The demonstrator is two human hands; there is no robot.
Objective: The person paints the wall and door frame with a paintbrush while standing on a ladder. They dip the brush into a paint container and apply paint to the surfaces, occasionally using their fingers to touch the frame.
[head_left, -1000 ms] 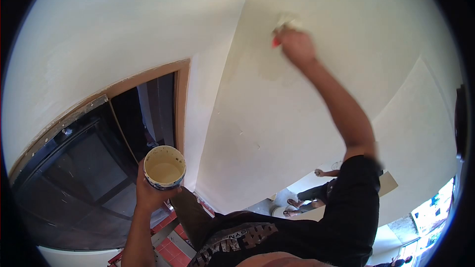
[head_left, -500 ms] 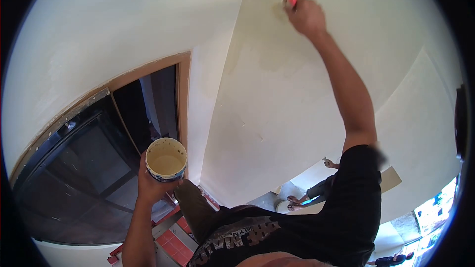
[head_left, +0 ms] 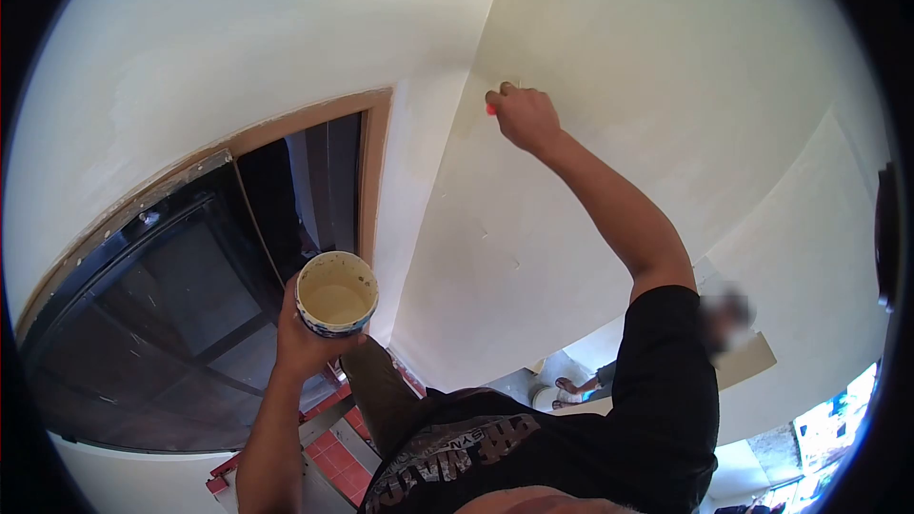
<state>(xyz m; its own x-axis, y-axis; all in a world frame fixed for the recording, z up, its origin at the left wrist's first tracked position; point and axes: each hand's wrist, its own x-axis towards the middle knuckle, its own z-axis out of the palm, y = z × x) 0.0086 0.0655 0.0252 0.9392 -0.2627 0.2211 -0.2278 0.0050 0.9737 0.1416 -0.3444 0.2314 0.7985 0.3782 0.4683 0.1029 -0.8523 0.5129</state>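
My left hand (head_left: 303, 341) is wrapped round a round paint tub (head_left: 337, 295), holding it upright beside the doorway. Pale cream paint lies inside, with drips and specks on the inner wall and rim. High on the right-hand wall (head_left: 609, 152), close to the corner, my right hand (head_left: 528, 119) is closed round a paintbrush (head_left: 491, 108). Only its red handle end shows clearly; the bristles are mostly hidden by the fingers. A slightly darker, damp-looking area of wall surrounds that hand.
On the left is a brown door frame (head_left: 378, 162) with a dark glazed door (head_left: 162, 314). Red tiles (head_left: 338, 457) and a metal-looking rail lie below me. Behind my right arm is another person (head_left: 728, 319), with feet by a white bucket (head_left: 545, 398).
My right hand has moved down and left along the wall with the paintbrush, nearer the corner. The tub has shifted slightly right and up in view. The other person's head now shows more.
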